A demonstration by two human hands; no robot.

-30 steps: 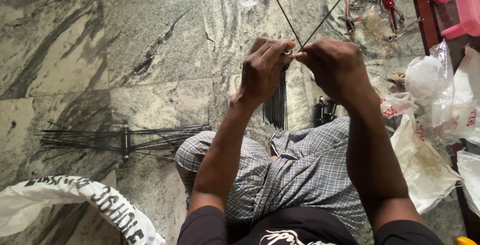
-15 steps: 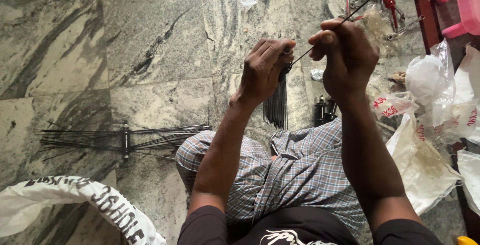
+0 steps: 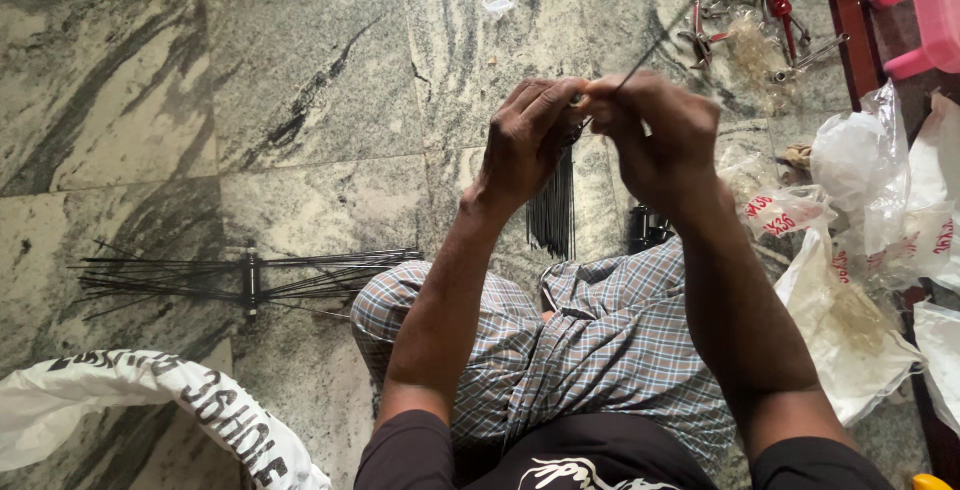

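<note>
pinching thin wire (image 3: 648, 52), left hand (image 3: 528, 140), right hand (image 3: 655, 135), plastic bags (image 3: 880, 190) nearby

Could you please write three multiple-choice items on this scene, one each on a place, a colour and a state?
1. Where does the tied bundle of thin metal rods lie?
A. on the stone floor, to the person's left
B. on the pink stool
C. across the lap

2. What colour is the plastic stool?
A. blue
B. pink
C. green

3. How do the left hand and right hand stand?
A. flat on the floor
B. far apart
C. fingertips together, pinching a thin rod

Key: 1 A, it rests on the stone floor; 2 B, plainly pink; 3 C, fingertips meet at the rod.
</note>
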